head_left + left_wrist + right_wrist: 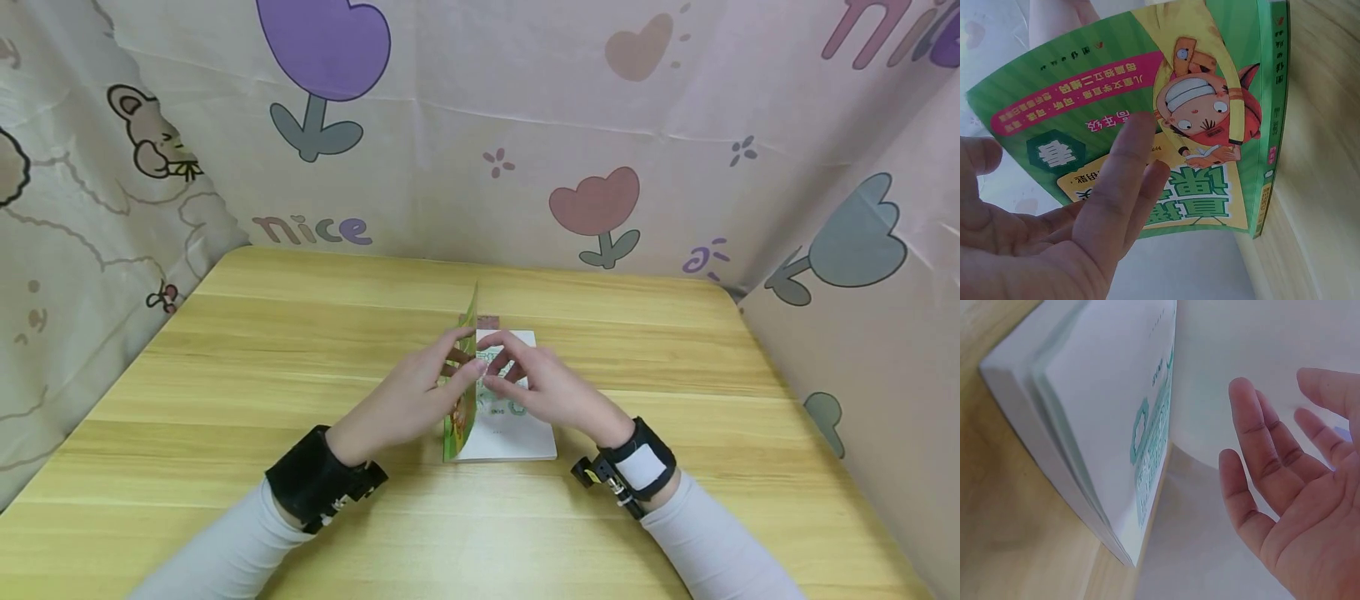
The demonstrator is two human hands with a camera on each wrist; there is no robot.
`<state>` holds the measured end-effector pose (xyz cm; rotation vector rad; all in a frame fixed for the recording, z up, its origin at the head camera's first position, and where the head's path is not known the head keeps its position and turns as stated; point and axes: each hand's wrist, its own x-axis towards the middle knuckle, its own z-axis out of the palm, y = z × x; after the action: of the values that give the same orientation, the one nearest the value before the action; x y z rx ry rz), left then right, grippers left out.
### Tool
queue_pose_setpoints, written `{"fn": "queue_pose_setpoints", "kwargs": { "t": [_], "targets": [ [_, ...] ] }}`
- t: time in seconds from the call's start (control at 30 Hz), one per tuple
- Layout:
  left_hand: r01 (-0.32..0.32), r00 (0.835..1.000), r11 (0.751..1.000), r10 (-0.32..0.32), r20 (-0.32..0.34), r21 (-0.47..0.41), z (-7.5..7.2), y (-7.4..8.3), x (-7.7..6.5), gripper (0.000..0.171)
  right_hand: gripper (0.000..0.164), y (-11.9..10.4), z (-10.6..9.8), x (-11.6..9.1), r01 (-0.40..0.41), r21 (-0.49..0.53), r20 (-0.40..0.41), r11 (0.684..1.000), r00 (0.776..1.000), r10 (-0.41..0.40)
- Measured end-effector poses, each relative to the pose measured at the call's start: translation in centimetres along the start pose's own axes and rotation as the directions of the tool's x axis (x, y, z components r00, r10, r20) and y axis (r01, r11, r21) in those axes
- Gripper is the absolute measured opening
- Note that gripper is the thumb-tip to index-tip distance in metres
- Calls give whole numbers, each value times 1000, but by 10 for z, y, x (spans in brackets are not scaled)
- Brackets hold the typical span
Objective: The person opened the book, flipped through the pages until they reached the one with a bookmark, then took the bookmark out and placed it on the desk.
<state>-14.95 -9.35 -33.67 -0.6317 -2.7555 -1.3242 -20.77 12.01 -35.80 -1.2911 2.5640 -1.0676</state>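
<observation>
A paperback book lies on the table with its front cover raised nearly upright on the left. The cover is green, with a cartoon child in red and yellow and Chinese lettering, upside down in the left wrist view. Beneath it shows a white title page with green print. My left hand is at the outer side of the cover, its fingers extended along it and its thumb near the cover's edge. Over the page hovers my right hand, fingers loosely bent and apart, holding nothing.
Just behind the book a small brownish-pink piece lies on the wooden table. Printed cloth with tulips and hearts hangs around the back and sides. Each wrist wears a black strap with a small camera.
</observation>
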Motion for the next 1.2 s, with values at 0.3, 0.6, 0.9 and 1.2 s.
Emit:
{"fn": "queue_pose_setpoints", "kwargs": {
  "t": [0.3, 0.6, 0.9, 1.2],
  "targets": [
    [46, 999, 988, -46, 4, -150, -16, -4, 1, 51, 41, 1, 2, -1, -39, 9, 48, 999, 998, 39],
    [53, 999, 991, -54, -6, -121, -31, -15, 2, 58, 32, 20, -2, -1, -123, -10, 43, 992, 991, 124],
    [6, 999, 980, 3, -44, 201, -44, -31, -4, 66, 32, 37, -10, -5, -156, -65, 26, 986, 987, 158],
    [-93, 995, 922, 96, 12, 376, -49, -52, -12, 64, 35, 47, -12, -9, -215, -180, 11, 960, 975, 220]
  ]
}}
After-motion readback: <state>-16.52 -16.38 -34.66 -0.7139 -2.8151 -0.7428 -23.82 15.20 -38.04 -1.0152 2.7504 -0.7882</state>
